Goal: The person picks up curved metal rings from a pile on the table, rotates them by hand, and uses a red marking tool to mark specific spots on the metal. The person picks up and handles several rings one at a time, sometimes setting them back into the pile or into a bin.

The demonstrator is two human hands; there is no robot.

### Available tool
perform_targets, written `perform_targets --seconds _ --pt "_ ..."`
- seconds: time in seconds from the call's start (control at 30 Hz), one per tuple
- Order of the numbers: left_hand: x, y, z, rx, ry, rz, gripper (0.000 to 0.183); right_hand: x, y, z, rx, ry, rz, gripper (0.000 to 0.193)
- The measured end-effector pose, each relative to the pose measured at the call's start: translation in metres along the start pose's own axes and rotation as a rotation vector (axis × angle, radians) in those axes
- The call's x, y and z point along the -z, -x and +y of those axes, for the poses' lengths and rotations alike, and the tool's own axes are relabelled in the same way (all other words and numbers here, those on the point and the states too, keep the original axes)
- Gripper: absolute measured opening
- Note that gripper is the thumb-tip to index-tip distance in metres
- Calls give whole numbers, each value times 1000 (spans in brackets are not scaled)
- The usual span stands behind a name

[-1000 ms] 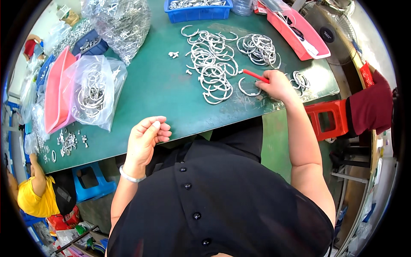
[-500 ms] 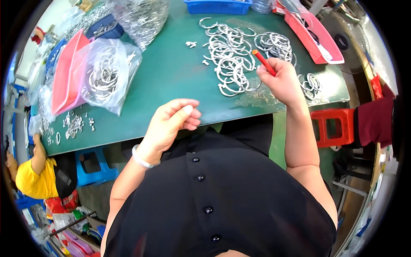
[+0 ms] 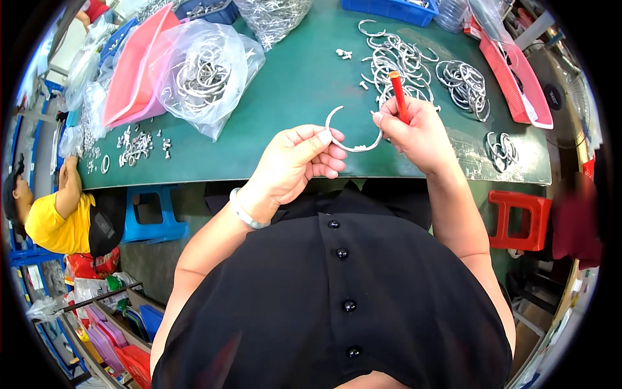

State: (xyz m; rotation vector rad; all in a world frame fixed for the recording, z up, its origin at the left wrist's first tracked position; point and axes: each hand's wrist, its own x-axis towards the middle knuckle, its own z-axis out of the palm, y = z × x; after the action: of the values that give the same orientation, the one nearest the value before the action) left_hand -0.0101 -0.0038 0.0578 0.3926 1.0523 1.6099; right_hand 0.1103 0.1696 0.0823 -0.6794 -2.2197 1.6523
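Note:
My left hand pinches one side of an open, C-shaped silver metal ring between thumb and fingers, above the table's near edge. My right hand is closed around a red pen-like stick with an orange end, which points away from me. The ring's other end reaches the right thumb and fingertips; whether they grip it too, I cannot tell. Just beyond the right hand lies a heap of similar silver rings, partly hidden by that hand. Another ring pile and a smaller one lie to its right.
On the green table stand a pink tray, a clear bag of rings, a blue bin and another pink tray. Small metal parts lie at left. A person in yellow sits at the far left.
My left hand has moved right and now pinches a silver ring. My right hand has drawn nearer, and the red stick stands more upright in it. The whole view has shifted.

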Motion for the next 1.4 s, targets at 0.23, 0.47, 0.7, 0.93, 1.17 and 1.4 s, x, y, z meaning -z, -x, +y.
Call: perform_targets --seconds 0.23,0.47,0.7,0.93,1.17,1.4 --pt "3 -1 2 -5 39 -24 22 -4 0 1 -119 -252 -39 15" --pt "9 -7 -8 -30 3 9 21 -10 9 -10 36 -321 -111 13" --pt "14 -9 -12 -44 75 -77 22 -20 12 -30 106 -377 -272 10" --pt "16 -9 -12 -48 76 -77 22 -21 12 -23 122 -349 -214 12" --pt "11 -9 -11 -108 58 -48 25 -20 12 -16 136 -405 -222 13" --pt "10 -6 -9 -207 -19 -1 26 -12 16 -8 77 -309 -143 17"
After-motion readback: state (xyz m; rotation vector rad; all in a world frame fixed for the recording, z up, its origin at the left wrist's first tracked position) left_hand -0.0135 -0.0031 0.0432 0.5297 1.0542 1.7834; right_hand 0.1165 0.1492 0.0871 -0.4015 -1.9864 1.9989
